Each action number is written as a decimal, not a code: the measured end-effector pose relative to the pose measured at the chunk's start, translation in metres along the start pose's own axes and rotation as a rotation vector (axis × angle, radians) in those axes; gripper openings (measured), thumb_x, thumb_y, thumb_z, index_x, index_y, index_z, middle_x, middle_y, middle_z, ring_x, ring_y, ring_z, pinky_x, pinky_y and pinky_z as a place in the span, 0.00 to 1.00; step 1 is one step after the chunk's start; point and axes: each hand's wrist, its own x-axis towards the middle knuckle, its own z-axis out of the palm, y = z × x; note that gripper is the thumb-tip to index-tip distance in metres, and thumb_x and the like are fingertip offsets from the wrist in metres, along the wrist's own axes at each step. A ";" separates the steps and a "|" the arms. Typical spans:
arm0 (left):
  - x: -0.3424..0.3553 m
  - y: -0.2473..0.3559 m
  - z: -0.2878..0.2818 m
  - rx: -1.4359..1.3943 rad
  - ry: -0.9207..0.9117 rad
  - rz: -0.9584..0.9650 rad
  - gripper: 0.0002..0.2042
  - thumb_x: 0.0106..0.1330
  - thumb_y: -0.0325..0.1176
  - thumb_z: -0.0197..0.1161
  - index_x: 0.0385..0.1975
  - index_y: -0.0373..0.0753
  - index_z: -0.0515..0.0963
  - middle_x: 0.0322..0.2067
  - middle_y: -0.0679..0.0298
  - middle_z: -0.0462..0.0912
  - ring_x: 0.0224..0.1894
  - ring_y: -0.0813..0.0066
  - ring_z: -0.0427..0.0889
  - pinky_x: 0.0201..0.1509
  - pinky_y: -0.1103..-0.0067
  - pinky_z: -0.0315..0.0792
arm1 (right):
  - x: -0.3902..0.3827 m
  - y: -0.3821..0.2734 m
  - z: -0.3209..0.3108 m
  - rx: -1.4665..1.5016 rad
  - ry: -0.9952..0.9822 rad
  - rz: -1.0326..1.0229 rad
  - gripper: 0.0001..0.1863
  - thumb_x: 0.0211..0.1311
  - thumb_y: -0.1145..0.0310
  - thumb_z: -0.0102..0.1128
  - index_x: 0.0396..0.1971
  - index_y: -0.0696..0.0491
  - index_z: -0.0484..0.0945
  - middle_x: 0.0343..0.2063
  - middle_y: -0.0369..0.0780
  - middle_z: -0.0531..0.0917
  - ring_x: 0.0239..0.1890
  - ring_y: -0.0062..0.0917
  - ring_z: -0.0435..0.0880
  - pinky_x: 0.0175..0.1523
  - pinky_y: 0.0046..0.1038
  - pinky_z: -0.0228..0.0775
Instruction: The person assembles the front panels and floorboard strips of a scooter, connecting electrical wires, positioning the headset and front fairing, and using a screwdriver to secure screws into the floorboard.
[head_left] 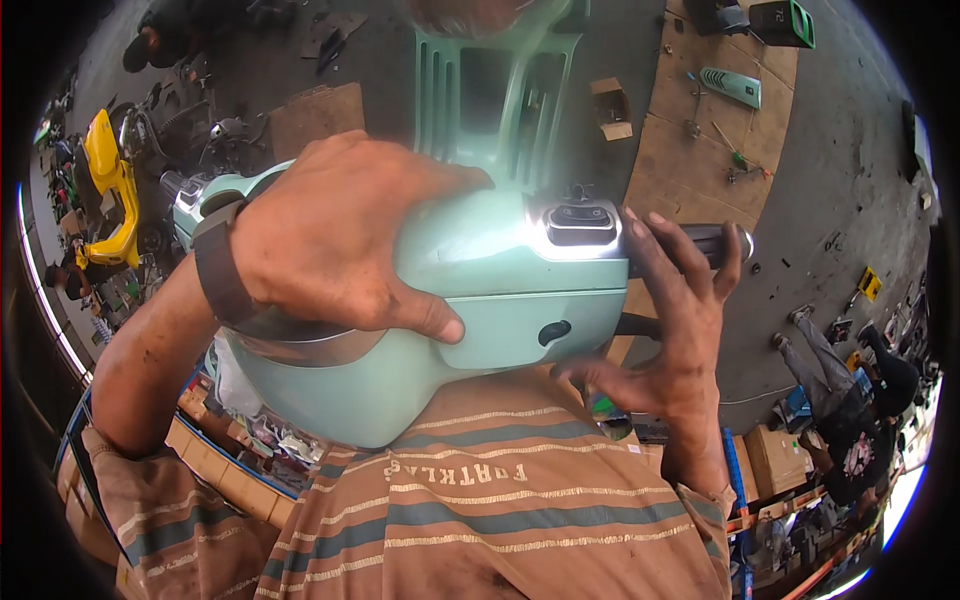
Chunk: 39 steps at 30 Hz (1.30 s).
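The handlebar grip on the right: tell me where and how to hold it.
Wrap the handlebar grip round its black middle, likely best from the right: it juts sideways beyond the mint cover as a slim bar with a silver end.

from my end, i see my left forearm (160,365) angling up from the lower left, its elbow bent, a few dark smudges on the skin. a dark band (220,268) circles the wrist. my left hand (325,235) lies back upward in a broad clasp — thumb (425,312) reaching right and slightly down, index finger (450,180) stretched well apart from it, the other fingers mostly hidden. my right forearm (697,455) rises nearly straight from below. my right hand (682,330) is spread — fingers (660,255) pointing up, gently bent and fanned, thumb (612,382) out leftward with a wide gap between.
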 end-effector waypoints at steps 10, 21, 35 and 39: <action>-0.001 -0.005 0.005 0.076 0.052 0.056 0.45 0.38 0.55 0.78 0.55 0.28 0.76 0.42 0.45 0.84 0.45 0.48 0.82 0.52 0.65 0.72 | -0.013 0.003 0.013 -0.054 0.127 -0.081 0.48 0.40 0.42 0.76 0.61 0.53 0.73 0.57 0.38 0.80 0.63 0.31 0.73 0.74 0.54 0.35; -0.053 -0.012 -0.004 0.156 0.139 -0.027 0.31 0.67 0.51 0.58 0.62 0.33 0.71 0.62 0.47 0.72 0.68 0.48 0.66 0.71 0.58 0.57 | -0.005 -0.007 0.007 -0.054 0.004 -0.042 0.55 0.32 0.33 0.74 0.66 0.42 0.69 0.68 0.47 0.64 0.70 0.40 0.62 0.74 0.55 0.29; -0.127 0.022 0.040 0.376 0.440 -0.182 0.46 0.37 0.62 0.75 0.59 0.43 0.75 0.59 0.57 0.77 0.65 0.53 0.72 0.72 0.50 0.53 | 0.044 -0.055 0.004 -0.073 -0.202 -0.232 0.51 0.36 0.43 0.76 0.63 0.52 0.70 0.62 0.45 0.73 0.66 0.45 0.67 0.71 0.53 0.48; -0.081 0.021 0.013 0.343 0.249 -0.074 0.46 0.42 0.56 0.75 0.63 0.39 0.70 0.62 0.55 0.73 0.66 0.51 0.70 0.71 0.53 0.56 | 0.060 -0.051 0.001 -0.072 -0.263 -0.269 0.50 0.36 0.43 0.76 0.62 0.53 0.71 0.61 0.45 0.74 0.61 0.45 0.71 0.68 0.52 0.55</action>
